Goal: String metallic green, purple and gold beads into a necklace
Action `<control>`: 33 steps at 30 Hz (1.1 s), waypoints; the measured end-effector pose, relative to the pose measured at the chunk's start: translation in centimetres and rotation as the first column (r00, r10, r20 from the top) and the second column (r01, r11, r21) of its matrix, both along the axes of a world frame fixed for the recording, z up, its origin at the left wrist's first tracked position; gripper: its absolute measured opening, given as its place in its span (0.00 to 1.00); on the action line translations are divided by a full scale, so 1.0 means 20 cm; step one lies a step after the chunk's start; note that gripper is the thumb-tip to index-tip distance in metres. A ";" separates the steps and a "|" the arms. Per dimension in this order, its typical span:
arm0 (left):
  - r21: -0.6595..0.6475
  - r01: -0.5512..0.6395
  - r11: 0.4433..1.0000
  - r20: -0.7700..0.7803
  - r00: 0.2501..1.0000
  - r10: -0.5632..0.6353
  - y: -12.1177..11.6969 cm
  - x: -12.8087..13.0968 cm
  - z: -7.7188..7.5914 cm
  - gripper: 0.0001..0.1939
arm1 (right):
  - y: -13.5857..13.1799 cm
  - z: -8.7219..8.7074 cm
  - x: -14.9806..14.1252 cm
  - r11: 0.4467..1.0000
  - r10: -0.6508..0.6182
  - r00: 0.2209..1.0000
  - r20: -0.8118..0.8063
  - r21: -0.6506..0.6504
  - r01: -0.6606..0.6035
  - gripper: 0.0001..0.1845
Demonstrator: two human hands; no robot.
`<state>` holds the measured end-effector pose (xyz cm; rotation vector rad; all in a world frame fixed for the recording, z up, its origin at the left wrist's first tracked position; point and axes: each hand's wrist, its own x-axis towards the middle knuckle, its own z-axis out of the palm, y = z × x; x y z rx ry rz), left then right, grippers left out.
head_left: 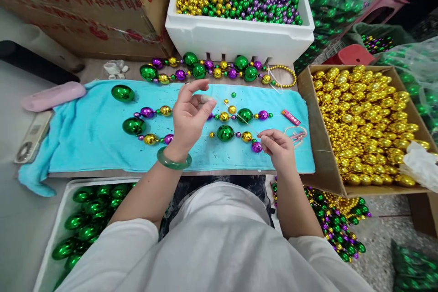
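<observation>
- Two hands over the strand [134,126], which lies in a loose loop on the blue cloth [92,146].
- Left hand [190,116]: half curled, thumb drawn close to a finger with something pale at its end; cannot tell whether it grips the thread [244,122].
- Right hand [278,146]: thumb and forefinger pinched together on the thread, right of the loop.
- Both rows of the loop partly hidden behind left hand and wrist; thread too thin to follow throughout.
- Cloth covers most of the table [93,65]; wood shows along the back, where a second strand [199,71] lies.
- Behind: foam box [236,41] of small mixed beads; carton [85,23] of purple ones, cut off above.
- Right: box [318,146] of gold beads, a white wad over one corner.
- Lower left: tray [56,221] of green beads, partly under an arm.
- Speckled floor [393,219] at right; bags beyond, contents blurred by plastic.
</observation>
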<state>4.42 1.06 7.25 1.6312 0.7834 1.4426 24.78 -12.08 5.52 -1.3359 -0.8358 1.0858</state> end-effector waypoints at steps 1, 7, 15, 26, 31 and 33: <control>-0.027 -0.008 1.000 -0.004 1.000 0.007 0.00 -0.02 0.00 0.18 | -0.01 0.00 0.01 1.000 -0.010 1.000 -0.017 0.007 0.011 0.09; -0.092 -0.261 0.961 -0.153 0.957 0.245 0.01 -0.24 -0.07 0.11 | -0.03 0.02 0.14 0.970 -0.190 0.976 -0.110 0.130 0.203 0.08; 0.187 -0.279 0.942 -0.765 0.560 0.318 -0.07 -0.65 -0.29 0.13 | -0.05 0.04 0.29 0.918 -0.333 0.918 -0.215 0.148 0.368 0.12; 0.213 -0.111 0.971 -0.944 0.232 0.233 -0.19 -0.71 -0.39 0.17 | -0.03 0.08 0.34 0.866 -0.417 0.876 -0.244 0.185 0.464 0.13; 0.233 -0.054 0.971 -0.940 0.242 0.239 -0.19 -0.69 -0.41 0.13 | -0.03 0.07 0.36 0.848 -0.454 0.854 -0.255 0.169 0.502 0.14; 0.255 -0.061 0.965 -0.931 0.254 0.262 -0.18 -0.70 -0.43 0.14 | -0.03 0.07 0.38 0.849 -0.457 0.853 -0.253 0.161 0.503 0.13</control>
